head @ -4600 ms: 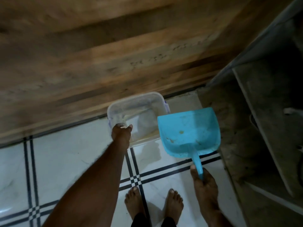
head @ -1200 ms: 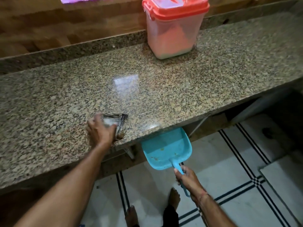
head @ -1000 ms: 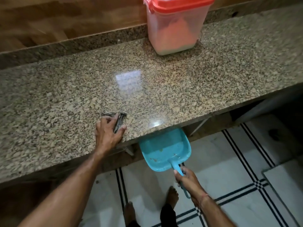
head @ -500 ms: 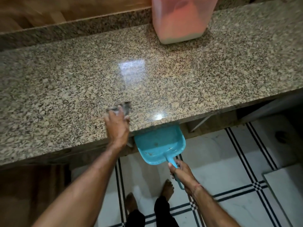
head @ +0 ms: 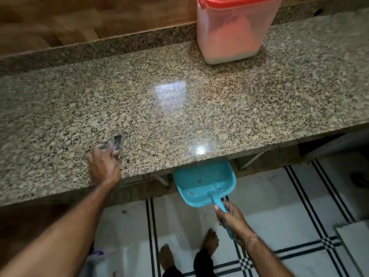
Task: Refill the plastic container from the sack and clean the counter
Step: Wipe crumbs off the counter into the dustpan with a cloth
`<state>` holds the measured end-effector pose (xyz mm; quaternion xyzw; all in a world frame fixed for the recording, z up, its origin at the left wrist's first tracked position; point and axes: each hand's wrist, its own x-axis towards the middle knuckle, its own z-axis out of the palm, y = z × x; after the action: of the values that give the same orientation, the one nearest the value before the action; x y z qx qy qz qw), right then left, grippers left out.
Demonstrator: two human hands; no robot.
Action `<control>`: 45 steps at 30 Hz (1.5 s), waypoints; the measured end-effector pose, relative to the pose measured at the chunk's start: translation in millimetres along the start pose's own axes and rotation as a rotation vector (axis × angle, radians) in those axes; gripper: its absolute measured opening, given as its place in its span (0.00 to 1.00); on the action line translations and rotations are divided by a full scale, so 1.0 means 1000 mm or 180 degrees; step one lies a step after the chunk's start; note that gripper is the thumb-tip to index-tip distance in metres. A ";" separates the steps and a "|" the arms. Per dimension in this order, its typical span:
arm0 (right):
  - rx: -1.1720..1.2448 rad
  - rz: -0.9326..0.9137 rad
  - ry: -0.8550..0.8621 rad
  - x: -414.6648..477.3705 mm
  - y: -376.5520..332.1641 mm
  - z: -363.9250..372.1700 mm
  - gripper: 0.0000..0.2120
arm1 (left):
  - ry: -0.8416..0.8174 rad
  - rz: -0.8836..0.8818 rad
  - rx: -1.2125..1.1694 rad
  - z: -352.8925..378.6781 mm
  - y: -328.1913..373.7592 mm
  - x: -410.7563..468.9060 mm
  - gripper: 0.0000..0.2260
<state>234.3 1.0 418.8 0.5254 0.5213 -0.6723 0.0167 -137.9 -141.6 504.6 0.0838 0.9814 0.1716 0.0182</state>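
Head camera looks down on a speckled granite surface, and both hands are busy. Left hand is pressed down near the front edge of the surface, fingers curled over a small grey rag whose far corner pokes out past the fingertips. That rag looks blurred, so its pattern is hard to read. Right hand is lower, out beyond the front lip of the surface, clenched round the handle of a turquoise dustpan. The pan's open mouth is tucked just under the granite edge, to the right of the left hand and ahead of the right one. A few small brownish specks lie in the pan's tray.

Far ahead of both hands, at the back of the surface and nearer the right hand's side, stands the plastic container: translucent walls, red lid seated on top, pale powdery contents heaped inside. It is well apart from the rag and from the dustpan. Behind it runs a low granite upstand, then wooden panelling.

Down below the hands, white floor tiles with dark double stripes, and two bare feet on them, between the two forearms. A bright patch of reflected light sits on the granite between the left hand and the container.
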 end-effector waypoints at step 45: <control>0.0628 0.0040 0.0377 0.033 -0.031 -0.057 0.03 | -0.1078 0.3056 -0.0340 0.092 0.250 -0.091 0.16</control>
<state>241.3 73.7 421.5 0.5665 0.4494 -0.6879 -0.0617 -2.8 105.1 504.1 0.5507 0.8055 0.1946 0.1004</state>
